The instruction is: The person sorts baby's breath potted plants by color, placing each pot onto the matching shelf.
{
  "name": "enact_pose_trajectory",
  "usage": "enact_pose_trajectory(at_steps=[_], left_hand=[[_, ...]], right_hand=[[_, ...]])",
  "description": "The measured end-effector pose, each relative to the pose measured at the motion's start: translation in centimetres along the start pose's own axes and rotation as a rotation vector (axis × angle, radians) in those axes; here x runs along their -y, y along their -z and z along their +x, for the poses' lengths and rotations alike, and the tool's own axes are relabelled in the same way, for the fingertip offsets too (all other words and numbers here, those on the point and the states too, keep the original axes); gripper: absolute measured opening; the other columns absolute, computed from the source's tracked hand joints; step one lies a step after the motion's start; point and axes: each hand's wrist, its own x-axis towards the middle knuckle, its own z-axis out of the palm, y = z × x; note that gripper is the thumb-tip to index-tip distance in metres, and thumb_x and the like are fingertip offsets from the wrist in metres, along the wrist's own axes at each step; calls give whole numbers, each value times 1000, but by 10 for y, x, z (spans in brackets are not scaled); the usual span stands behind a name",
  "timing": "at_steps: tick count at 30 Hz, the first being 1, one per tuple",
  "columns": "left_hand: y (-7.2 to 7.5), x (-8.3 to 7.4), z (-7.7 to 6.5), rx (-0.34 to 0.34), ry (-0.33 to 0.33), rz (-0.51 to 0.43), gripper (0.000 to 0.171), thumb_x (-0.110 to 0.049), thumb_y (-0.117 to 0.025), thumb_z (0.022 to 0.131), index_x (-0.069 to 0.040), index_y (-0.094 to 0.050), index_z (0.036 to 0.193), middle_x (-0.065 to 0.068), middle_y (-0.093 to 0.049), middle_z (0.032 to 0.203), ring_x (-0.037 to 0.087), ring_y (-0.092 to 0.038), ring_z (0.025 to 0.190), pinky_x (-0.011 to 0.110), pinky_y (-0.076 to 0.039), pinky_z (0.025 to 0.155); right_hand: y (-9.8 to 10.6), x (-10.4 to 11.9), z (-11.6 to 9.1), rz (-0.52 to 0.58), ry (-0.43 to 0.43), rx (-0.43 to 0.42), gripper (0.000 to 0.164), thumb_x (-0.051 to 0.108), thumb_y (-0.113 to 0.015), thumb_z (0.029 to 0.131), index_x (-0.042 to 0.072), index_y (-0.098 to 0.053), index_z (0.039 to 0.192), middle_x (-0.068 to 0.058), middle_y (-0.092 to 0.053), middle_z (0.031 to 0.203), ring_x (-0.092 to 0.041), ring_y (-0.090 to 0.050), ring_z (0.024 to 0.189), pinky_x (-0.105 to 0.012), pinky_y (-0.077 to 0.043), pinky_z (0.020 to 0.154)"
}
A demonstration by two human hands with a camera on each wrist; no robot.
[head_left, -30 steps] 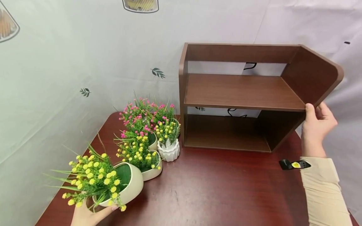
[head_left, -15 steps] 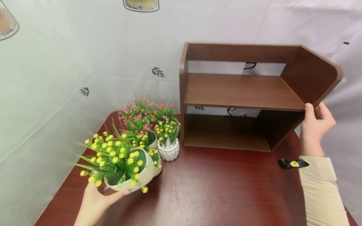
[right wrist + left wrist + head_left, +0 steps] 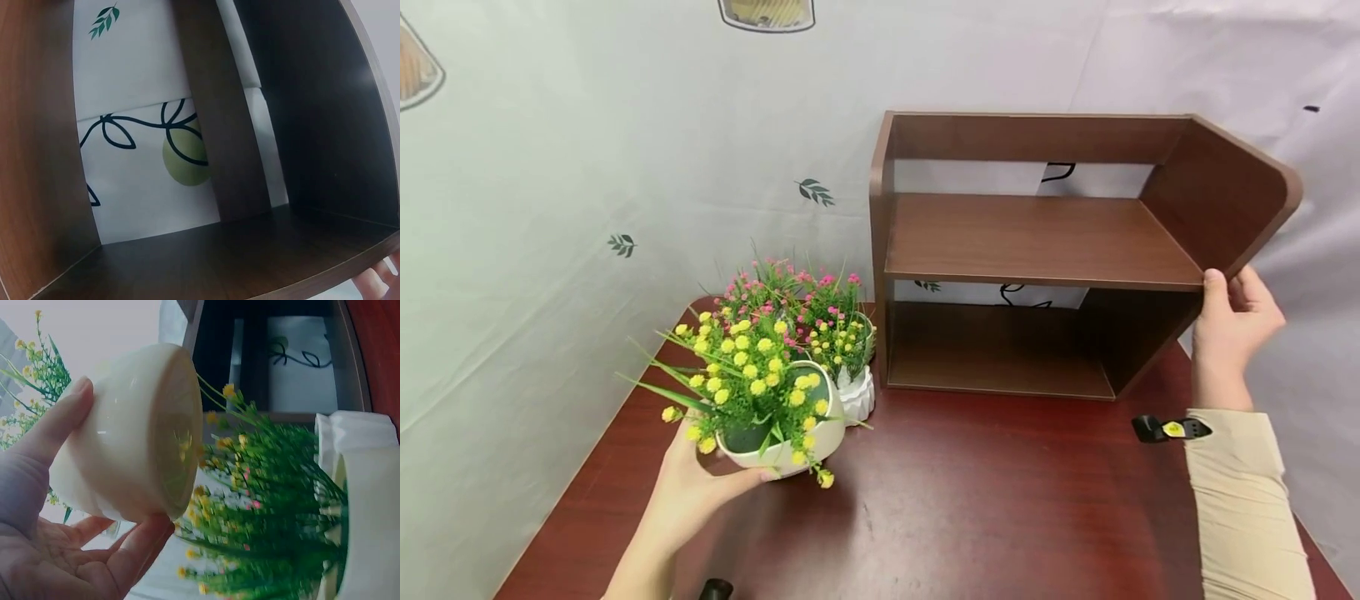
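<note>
My left hand (image 3: 688, 479) grips a cream flowerpot (image 3: 823, 435) with yellow artificial flowers and grass blades. The pot leans, its mouth facing up and left, and overlaps the other plants in the head view. Seen from the left wrist, the thumb lies along one side of the pot (image 3: 115, 437) and the fingers on the other; its base shows clear of the table. At the right, my right hand (image 3: 1232, 329) pinches the front edge of the side panel of a dark brown two-tier shelf (image 3: 1045, 237). Only some fingertips (image 3: 372, 282) show in the right wrist view.
Behind the held pot stand pink-flowered plants (image 3: 775, 283) and a ridged white pot (image 3: 857, 398) with yellow flowers, close to the shelf's left panel. Another cream pot (image 3: 375, 519) stands there too. The red-brown table (image 3: 970, 500) meets pale wall sheeting (image 3: 647, 150).
My left hand has carried the yellow-flowered pot right and further back, now covering the cream pot behind it in the head view. My right hand keeps its hold on the shelf.
</note>
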Motion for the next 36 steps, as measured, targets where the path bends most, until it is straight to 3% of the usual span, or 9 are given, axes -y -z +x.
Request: enact_pose_trajectory(at_steps=[7,12,15,19,22,25,32,36], left_hand=[[-11,-20,19,78,39,21,101,-19,-87,67,-33,-27,147,-2,-40,144,-2,-52,112,18,-50,79],[-21,-34,35,140,53,60,100,-31,-88,66,-22,-28,146,1,-36,145,16,-40,129,38,-48,95],[-29,-41,44,184,44,34,101,-32,-87,67,-15,-26,146,5,-32,148,21,-33,135,48,-45,98],[-38,-50,56,209,-7,-10,93,-28,-88,67,-14,-32,139,3,-38,141,18,-39,128,46,-46,97],[-46,-57,66,220,-43,-29,79,-25,-88,66,-11,-38,127,6,-45,122,19,-46,109,45,-47,94],[-53,-63,74,246,-54,-26,76,-24,-88,67,-9,-37,122,10,-42,108,23,-44,98,45,-48,93],[-67,-77,93,343,-76,-45,91,-22,-86,69,-13,-33,141,9,-47,122,23,-48,114,41,-48,97],[-74,-88,104,361,-91,-63,96,-21,-87,67,-13,-30,144,9,-50,121,22,-51,115,34,-49,96]], right_hand=[[1,1,1,-32,-5,-2,23,-4,-65,82,3,-74,102,4,-73,87,-6,-64,74,-18,-46,74],[0,2,1,-31,1,-7,22,-4,-66,81,3,-74,101,4,-74,88,-7,-64,74,-18,-46,74],[0,3,0,-27,-2,-8,22,-3,-67,81,3,-74,100,1,-74,91,-7,-64,75,-18,-46,74],[1,3,1,-20,-10,-4,21,-1,-69,80,4,-75,100,-3,-74,97,-8,-65,78,-18,-47,76],[1,3,1,-7,-15,0,22,-3,-68,80,4,-75,100,-4,-73,99,-9,-65,79,-18,-47,77],[0,2,1,4,-18,3,23,-4,-68,80,4,-75,100,-5,-73,98,-9,-66,80,-18,-48,78],[-1,2,2,-12,-32,1,21,-2,-69,81,4,-75,100,-3,-74,96,-8,-65,78,-18,-48,79],[-1,2,2,30,-39,-8,23,-6,-66,80,1,-74,101,-2,-74,92,-8,-65,76,-19,-47,77]])
